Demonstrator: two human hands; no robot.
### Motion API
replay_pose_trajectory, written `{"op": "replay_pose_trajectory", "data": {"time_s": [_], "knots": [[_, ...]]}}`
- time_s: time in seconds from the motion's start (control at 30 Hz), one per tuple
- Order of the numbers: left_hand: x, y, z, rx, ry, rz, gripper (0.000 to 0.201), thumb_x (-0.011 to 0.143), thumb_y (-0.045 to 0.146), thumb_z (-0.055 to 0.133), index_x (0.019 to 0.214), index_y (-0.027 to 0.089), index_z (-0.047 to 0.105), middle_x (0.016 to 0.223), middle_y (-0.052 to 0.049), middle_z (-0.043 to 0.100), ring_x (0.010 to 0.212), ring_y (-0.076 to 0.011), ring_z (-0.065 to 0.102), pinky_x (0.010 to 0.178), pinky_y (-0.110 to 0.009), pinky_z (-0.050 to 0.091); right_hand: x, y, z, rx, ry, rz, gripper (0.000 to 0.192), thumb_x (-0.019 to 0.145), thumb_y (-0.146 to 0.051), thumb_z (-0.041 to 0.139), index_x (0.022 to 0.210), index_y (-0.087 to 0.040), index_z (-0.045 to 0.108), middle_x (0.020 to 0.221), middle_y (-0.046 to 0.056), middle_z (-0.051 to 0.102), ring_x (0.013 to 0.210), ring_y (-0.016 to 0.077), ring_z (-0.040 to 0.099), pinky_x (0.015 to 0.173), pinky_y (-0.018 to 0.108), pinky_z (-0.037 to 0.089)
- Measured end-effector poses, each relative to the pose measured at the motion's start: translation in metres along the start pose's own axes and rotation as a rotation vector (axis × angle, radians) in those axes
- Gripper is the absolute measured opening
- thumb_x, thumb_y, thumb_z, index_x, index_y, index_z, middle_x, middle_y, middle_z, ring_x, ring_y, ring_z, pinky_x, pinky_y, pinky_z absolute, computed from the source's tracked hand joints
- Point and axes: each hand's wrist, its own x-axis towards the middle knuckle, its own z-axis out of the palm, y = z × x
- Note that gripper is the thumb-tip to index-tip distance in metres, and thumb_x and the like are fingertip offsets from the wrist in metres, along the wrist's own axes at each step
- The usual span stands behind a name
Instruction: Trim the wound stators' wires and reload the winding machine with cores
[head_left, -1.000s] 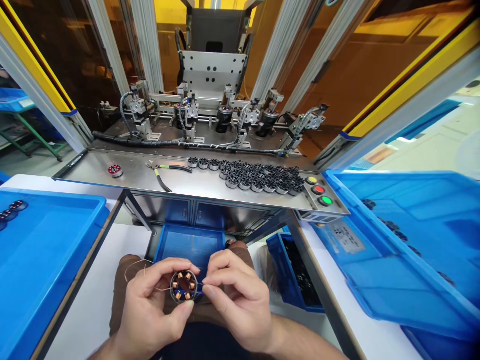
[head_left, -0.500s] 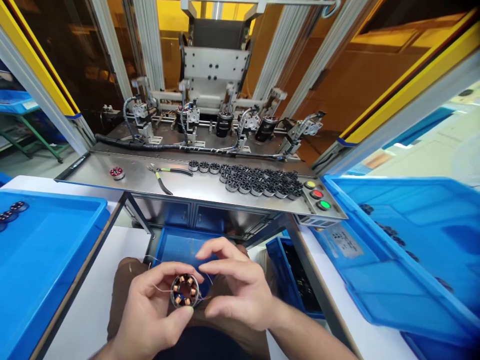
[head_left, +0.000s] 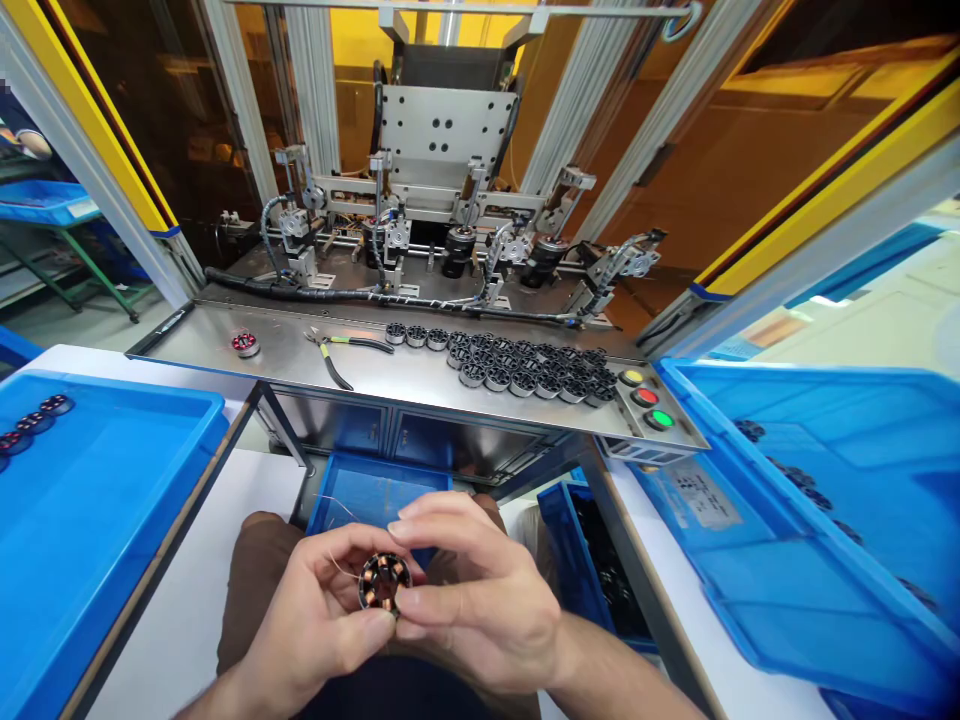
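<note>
Low in the middle I hold a small round motor stator (head_left: 385, 577) with copper coils in a ring and a dark rim. My left hand (head_left: 315, 610) wraps its left side, with the thumb below and the fingers behind. Thin loose wires (head_left: 335, 503) stick out to the upper left past these fingers. My right hand (head_left: 480, 600) is closed at the stator's right edge, its thumb lapping over the rim. Any wire ends between those right fingertips are hidden.
Ahead, a metal ledge carries a red-wound stator (head_left: 245, 345), pliers (head_left: 337, 355) and rows of black stators (head_left: 525, 365). Push buttons (head_left: 646, 398) sit at its right end. Behind stands a winding machine (head_left: 450, 200). Blue trays flank me, left (head_left: 97, 500) and right (head_left: 810, 590).
My right hand has moved in from the right, and its spread fingers have closed at the stator's edge. The stator has shifted slightly right. The whole view has also shifted a little.
</note>
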Motion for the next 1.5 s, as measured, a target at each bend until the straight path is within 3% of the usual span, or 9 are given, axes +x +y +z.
{"op": "replay_pose_trajectory", "data": {"time_s": [0.13,0.3,0.47,0.63,0.8,0.97,1.07,1.3,1.5], "knots": [[0.001,0.003,0.012,0.056,0.101,0.154,0.033,0.067,0.022,0.082,0.1,0.024,0.076,0.089,-0.005,0.078,0.077,-0.0185,0.074,0.069,-0.022,0.059,-0.013,-0.012,0.005,-0.193,0.139,-0.003,0.035,0.087,-0.01,0.066,0.12,-0.023,0.067,0.098,0.009,0.07,0.085,0.0192,0.064,0.068,0.036,0.057],[0.002,0.002,0.023,0.284,0.302,0.481,0.048,0.063,0.0,0.079,0.102,0.029,0.075,0.098,-0.002,0.079,0.092,-0.0161,0.074,0.08,-0.019,0.059,-0.014,-0.017,0.013,-0.278,0.208,0.0,0.032,0.092,-0.01,0.058,0.122,-0.019,0.065,0.082,0.007,0.068,0.071,0.0186,0.062,0.058,0.036,0.054],[-0.002,-0.005,0.022,0.337,0.371,0.585,0.049,0.065,0.001,0.08,0.105,0.028,0.073,0.103,-0.003,0.078,0.094,-0.0169,0.074,0.078,-0.021,0.062,-0.015,-0.022,0.03,-0.182,0.349,0.146,0.02,0.096,-0.013,0.056,0.111,-0.019,0.067,0.08,0.006,0.065,0.069,0.0157,0.062,0.06,0.032,0.055],[-0.004,-0.011,0.023,0.243,0.359,0.527,0.047,0.07,0.002,0.079,0.106,0.03,0.071,0.112,-0.002,0.075,0.1,-0.0184,0.073,0.08,-0.024,0.062,-0.017,-0.022,0.041,-0.133,0.438,0.325,0.014,0.097,-0.02,0.055,0.087,-0.019,0.064,0.071,0.002,0.063,0.065,0.0134,0.061,0.058,0.025,0.053],[-0.003,-0.008,0.014,0.155,0.21,0.236,0.061,0.072,0.023,0.085,0.127,0.032,0.062,0.126,-0.006,0.07,0.114,-0.0233,0.067,0.095,-0.028,0.056,-0.016,-0.013,0.036,-0.172,0.398,0.28,0.015,0.097,-0.02,0.052,0.087,-0.019,0.062,0.071,0.003,0.063,0.066,0.0143,0.06,0.057,0.026,0.053],[0.0,-0.006,-0.002,0.146,-0.003,0.019,0.05,0.082,0.041,0.074,0.128,0.026,0.063,0.093,-0.004,0.07,0.077,-0.0159,0.067,0.071,-0.022,0.056,-0.015,-0.006,0.028,-0.164,0.314,0.261,0.013,0.097,-0.017,0.053,0.089,-0.019,0.063,0.073,0.004,0.064,0.068,0.0146,0.061,0.058,0.026,0.052],[0.003,-0.008,-0.004,0.052,-0.012,0.019,0.041,0.088,0.044,0.066,0.122,0.022,0.067,0.08,-0.003,0.068,0.067,-0.0145,0.064,0.064,-0.023,0.054,-0.014,-0.006,0.024,-0.179,0.271,0.267,0.013,0.096,-0.015,0.053,0.088,-0.019,0.063,0.072,0.003,0.064,0.067,0.0142,0.06,0.059,0.025,0.052],[0.006,-0.017,-0.007,-0.139,-0.101,0.011,0.05,0.089,0.049,0.063,0.131,0.021,0.064,0.083,-0.008,0.071,0.073,-0.0198,0.068,0.067,-0.03,0.056,-0.014,-0.01,0.016,-0.253,0.209,0.294,0.014,0.09,-0.007,0.055,0.085,-0.018,0.062,0.071,0.003,0.064,0.067,0.0134,0.06,0.06,0.024,0.051],[0.003,-0.009,-0.007,-0.091,-0.095,0.126,0.031,0.093,0.039,0.059,0.122,0.034,0.07,0.131,-0.011,0.058,0.075,-0.0163,0.068,0.067,-0.032,0.059,-0.012,-0.009,0.015,-0.209,0.24,0.354,0.015,0.092,-0.01,0.056,0.083,-0.018,0.064,0.072,0.002,0.064,0.065,0.013,0.06,0.06,0.025,0.051]]}}
